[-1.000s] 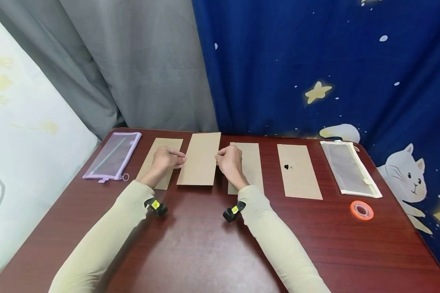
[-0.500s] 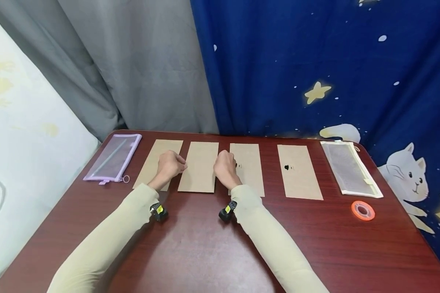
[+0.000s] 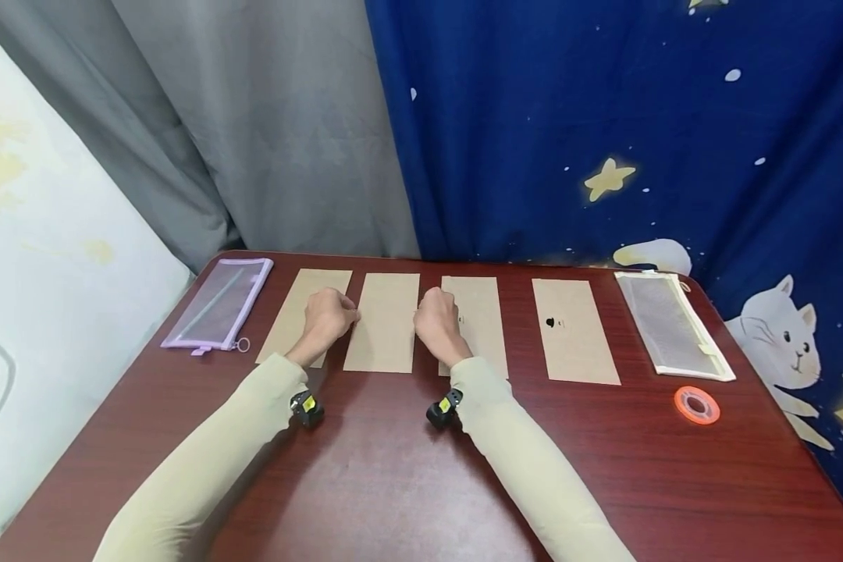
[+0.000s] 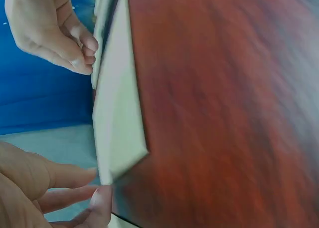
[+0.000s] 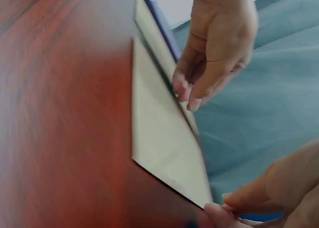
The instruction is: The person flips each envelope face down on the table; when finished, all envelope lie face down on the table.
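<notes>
A thin rectangle of brown kraft paper [image 3: 382,324] lies flat on the table between my hands; a plain face is up. My left hand [image 3: 326,318] pinches its left edge with fingertips; in the left wrist view that hand [image 4: 55,195] has thumb and forefinger at the edge. At the opposite edge, my right hand [image 3: 437,321] pinches with thumb and forefinger, and the right wrist view shows its fingertips [image 5: 222,215] at the paper. Under my left hand lies another kraft rectangle [image 3: 288,312]. Partly covered by my right hand is a third [image 3: 479,312].
Farther right lies one more kraft rectangle [image 3: 576,343] with a small black hat print. A white-edged mesh zip pouch [image 3: 674,324] and an orange tape roll [image 3: 697,405] sit beyond it. At the far left lies a purple mesh zip pouch [image 3: 218,308]. Curtains [image 3: 464,140] hang behind the table.
The middle kraft rectangle has come down from above the table and now lies flat in the row. My right hand has shifted slightly right; the left hand has stayed nearly still lately.
</notes>
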Demonstrator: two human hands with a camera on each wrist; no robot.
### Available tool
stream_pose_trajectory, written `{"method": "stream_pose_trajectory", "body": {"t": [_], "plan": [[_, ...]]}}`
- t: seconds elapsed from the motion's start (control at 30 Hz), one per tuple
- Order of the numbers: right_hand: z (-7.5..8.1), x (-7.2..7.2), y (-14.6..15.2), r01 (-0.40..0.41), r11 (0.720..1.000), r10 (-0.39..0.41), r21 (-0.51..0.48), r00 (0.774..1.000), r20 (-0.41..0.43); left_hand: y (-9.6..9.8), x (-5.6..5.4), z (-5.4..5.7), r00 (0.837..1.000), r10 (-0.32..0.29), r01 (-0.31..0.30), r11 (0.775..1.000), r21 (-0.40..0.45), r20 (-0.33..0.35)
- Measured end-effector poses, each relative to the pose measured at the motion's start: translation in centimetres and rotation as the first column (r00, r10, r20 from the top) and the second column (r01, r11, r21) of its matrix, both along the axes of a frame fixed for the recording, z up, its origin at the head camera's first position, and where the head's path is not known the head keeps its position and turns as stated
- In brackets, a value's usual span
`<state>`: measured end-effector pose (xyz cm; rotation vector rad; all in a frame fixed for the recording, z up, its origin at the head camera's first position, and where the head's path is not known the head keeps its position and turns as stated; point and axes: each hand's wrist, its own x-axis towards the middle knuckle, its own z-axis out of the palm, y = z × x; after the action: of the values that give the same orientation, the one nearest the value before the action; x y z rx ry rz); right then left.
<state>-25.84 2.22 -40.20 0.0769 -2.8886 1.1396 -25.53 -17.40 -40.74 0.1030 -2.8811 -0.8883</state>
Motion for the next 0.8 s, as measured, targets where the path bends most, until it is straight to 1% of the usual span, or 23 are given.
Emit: {"method": "stream_pose_trajectory", "body": {"t": [0.07,0.13,0.2,0.23,0.27,0.3,0.37,0.43,0.47,0.5,0.53,0.6,0.63,0.7,0.73,0.77,0.8], "plan": [[0.8,0.1,1.6,0.010,1.000,-0.010,-0.004,1.000,-0.014,0.9,0.0,0.4,1.000,-0.007,0.008,1.000,0.017,-0.011],[1.5,0.1,3.6,0.025,1.000,-0.025,-0.002,0.999,-0.031,2.0,0.0,0.9,1.000,-0.031,0.030,0.997,0.069,0.008],[2.0,0.0,5.7,0.029,0.999,-0.029,0.014,0.999,-0.041,3.2,0.1,1.3,0.995,-0.061,0.048,0.985,0.168,0.074],[2.1,-0.1,6.7,0.023,0.999,-0.022,0.027,0.999,-0.029,3.7,0.2,1.4,0.989,-0.082,0.052,0.970,0.237,0.121],[2.1,-0.2,7.6,0.018,0.999,-0.018,0.030,1.000,-0.013,4.2,0.2,1.5,0.980,-0.110,0.052,0.946,0.319,0.166],[2.1,-0.3,8.8,0.025,0.999,-0.026,0.025,1.000,0.012,5.0,0.1,1.5,0.968,-0.142,0.047,0.914,0.404,0.207],[1.9,-0.4,10.5,0.017,1.000,-0.015,-0.019,0.997,0.080,6.1,0.0,1.8,0.939,-0.196,0.011,0.837,0.547,0.281],[1.7,-0.5,12.0,0.019,0.996,-0.006,-0.086,0.989,0.147,7.1,-0.2,1.9,0.911,-0.245,-0.030,0.761,0.647,0.331],[1.5,-0.5,12.6,0.021,0.991,0.002,-0.134,0.985,0.175,7.5,-0.3,1.9,0.900,-0.263,-0.051,0.730,0.681,0.349],[1.3,-0.5,13.2,0.031,0.981,0.009,-0.190,0.978,0.208,7.9,-0.3,2.0,0.890,-0.272,-0.070,0.711,0.700,0.365],[1.1,-0.4,13.8,0.040,0.968,0.021,-0.249,0.971,0.238,8.3,-0.4,2.0,0.882,-0.280,-0.084,0.697,0.712,0.378],[0.8,-0.3,14.8,0.068,0.932,0.039,-0.356,0.958,0.285,8.9,-0.7,1.9,0.871,-0.286,-0.115,0.673,0.731,0.400],[0.7,-0.3,15.2,0.078,0.909,0.055,-0.409,0.951,0.304,9.2,-0.8,1.9,0.866,-0.287,-0.129,0.662,0.738,0.410],[0.5,-0.2,16.0,0.107,0.869,0.076,-0.484,0.936,0.344,9.8,-1.0,1.9,0.857,-0.289,-0.151,0.649,0.745,0.426],[0.4,-0.1,16.4,0.116,0.851,0.089,-0.512,0.930,0.358,10.1,-1.1,1.9,0.854,-0.290,-0.158,0.647,0.746,0.432],[0.4,-0.1,16.7,0.128,0.834,0.098,-0.536,0.923,0.373,10.3,-1.2,1.9,0.851,-0.292,-0.163,0.643,0.748,0.437],[0.4,0.0,17.0,0.136,0.824,0.106,-0.550,0.917,0.385,10.6,-1.3,1.9,0.848,-0.293,-0.166,0.642,0.748,0.440]]}}
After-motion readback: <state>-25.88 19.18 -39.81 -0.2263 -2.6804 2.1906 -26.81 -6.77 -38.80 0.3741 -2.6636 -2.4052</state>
